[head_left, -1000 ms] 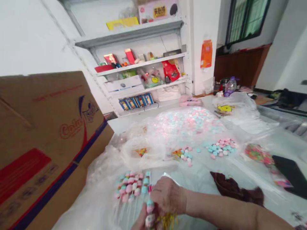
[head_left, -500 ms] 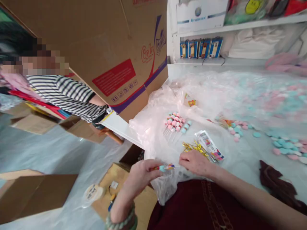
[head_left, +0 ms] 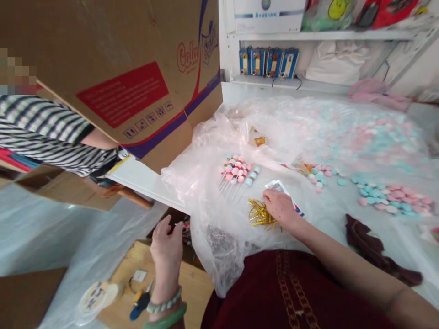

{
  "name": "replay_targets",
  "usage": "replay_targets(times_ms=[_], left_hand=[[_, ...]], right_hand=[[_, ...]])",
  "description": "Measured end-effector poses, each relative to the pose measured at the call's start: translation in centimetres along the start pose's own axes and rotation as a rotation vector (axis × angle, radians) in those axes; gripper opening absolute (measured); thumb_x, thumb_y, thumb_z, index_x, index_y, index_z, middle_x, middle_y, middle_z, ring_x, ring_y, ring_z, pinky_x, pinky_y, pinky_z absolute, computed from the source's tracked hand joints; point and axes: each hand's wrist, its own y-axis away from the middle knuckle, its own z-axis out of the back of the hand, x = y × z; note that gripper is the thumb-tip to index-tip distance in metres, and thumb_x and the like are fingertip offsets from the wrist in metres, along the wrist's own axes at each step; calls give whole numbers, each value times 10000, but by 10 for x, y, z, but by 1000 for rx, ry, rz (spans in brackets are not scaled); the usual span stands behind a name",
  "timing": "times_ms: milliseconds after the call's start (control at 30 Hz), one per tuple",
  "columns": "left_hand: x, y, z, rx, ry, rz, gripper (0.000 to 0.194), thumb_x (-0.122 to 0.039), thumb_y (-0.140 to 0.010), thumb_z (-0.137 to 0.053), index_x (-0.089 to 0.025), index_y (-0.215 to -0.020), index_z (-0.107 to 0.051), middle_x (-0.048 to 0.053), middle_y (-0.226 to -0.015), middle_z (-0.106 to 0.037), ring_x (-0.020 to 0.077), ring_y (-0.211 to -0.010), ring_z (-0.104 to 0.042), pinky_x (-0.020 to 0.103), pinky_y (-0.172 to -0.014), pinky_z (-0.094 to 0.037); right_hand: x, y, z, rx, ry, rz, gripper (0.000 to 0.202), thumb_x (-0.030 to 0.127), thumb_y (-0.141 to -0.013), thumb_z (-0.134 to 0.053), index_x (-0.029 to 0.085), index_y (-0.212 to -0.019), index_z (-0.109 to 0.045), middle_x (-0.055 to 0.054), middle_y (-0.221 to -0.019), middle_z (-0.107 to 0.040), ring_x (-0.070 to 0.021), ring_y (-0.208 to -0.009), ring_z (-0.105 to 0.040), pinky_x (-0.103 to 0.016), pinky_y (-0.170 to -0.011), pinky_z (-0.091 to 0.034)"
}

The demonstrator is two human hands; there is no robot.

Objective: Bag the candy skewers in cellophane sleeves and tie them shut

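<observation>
white tabletop (head_left: 147, 179), mostly under crinkled clear plastic film (head_left: 185, 173). big printed cardboard carton (head_left: 120, 50) stands at left, white shelving (head_left: 318, 35) behind. co-worker's striped sleeve (head_left: 44, 121) shows past the carton.

candy skewers (head_left: 236, 167) lie bunched on the film, left of centre: matte, puffy pink, blue and white discs on thin pale sticks. heads point away, sticks run back toward the wearer and slightly left. a bluish candy row (head_left: 253, 176) sits just right of the bunch, long axis tilted up-right. loose candy discs (head_left: 394, 198) spread at right.

shiny gold ties (head_left: 259, 214) fan out next to the right hand (head_left: 279, 205); that hand's fingers are curled down over a flat glossy packet (head_left: 275, 184), can't tell if pinching anything. packet's long axis runs upper left to lower right. left hand (head_left: 167, 242) is off the tabletop edge, fingers curled but parted, near a dark box (head_left: 187, 233).
</observation>
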Motion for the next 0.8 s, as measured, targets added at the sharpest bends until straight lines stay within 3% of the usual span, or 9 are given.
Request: replay_targets(times_ms=[67,133,267,367,467,533,633,733,800], left_hand=[[-29,10,-6,-131,33,-153,277,-357,-794,-576,-176,-974,-683,86,-991,-658,210,-853,-607,374,-829,-483],[-61,23,-11,-163,141,-325,237,-334,-821,-578,-178,-951,-699,91,-1049,-646,192,-880,-608,335,-811,-488],[-112,50,-41,156,402,-474,170,-280,-821,-586,-196,-890,-717,72,-1003,-651,176,-922,-612,292,-788,-488],[-134,66,-76,562,570,-325,139,-242,-773,-585,-185,-789,-711,46,-841,-663,161,-808,-613,276,-725,-480],[-148,78,-106,899,617,-106,135,-226,-717,-590,-172,-747,-710,2,-633,-619,127,-594,-539,251,-586,-423],[-154,84,-120,994,655,-34,132,-230,-702,-600,-166,-722,-714,-4,-599,-605,114,-557,-502,240,-560,-390],[-164,91,-131,1014,791,81,131,-232,-652,-689,-162,-759,-716,22,-694,-652,119,-615,-532,230,-591,-399],[-172,93,-133,1085,937,240,286,-274,-593,-782,-147,-834,-694,44,-749,-663,125,-622,-550,230,-588,-409],[-173,90,-133,1145,1025,322,309,-332,-603,-784,-125,-804,-672,51,-724,-650,126,-603,-549,237,-580,-414]], right_hand=[[-19,4,6,-80,101,-116,255,236,-918,-385,166,-970,-625,-127,-1020,-632,-227,-940,-572,-299,-755,-365],[-40,7,10,-114,146,-253,232,299,-880,-472,154,-1000,-606,-139,-1048,-616,-250,-972,-560,-306,-750,-365],[-67,7,11,-50,-106,-433,248,351,-806,-564,182,-982,-613,-73,-925,-658,-220,-862,-584,-278,-652,-341],[-74,6,12,-70,-200,-454,166,297,-816,-525,213,-877,-655,-29,-830,-674,-190,-803,-591,-266,-633,-332],[-79,7,18,-128,-230,-421,232,314,-849,-471,236,-861,-690,-20,-906,-692,-185,-875,-592,-266,-697,-361],[-82,8,23,-232,-318,-378,256,344,-842,-474,231,-866,-702,-25,-949,-690,-189,-910,-585,-275,-746,-379],[-76,10,29,-314,-698,-331,217,370,-760,-556,195,-788,-682,-17,-788,-665,-176,-767,-575,-280,-697,-404],[-50,8,29,-134,-1205,-311,196,346,-645,-655,184,-750,-616,31,-612,-584,-131,-568,-507,-254,-560,-387],[-29,4,28,-7,-1378,-286,224,316,-607,-680,186,-757,-576,42,-600,-575,-119,-534,-497,-240,-524,-381]])
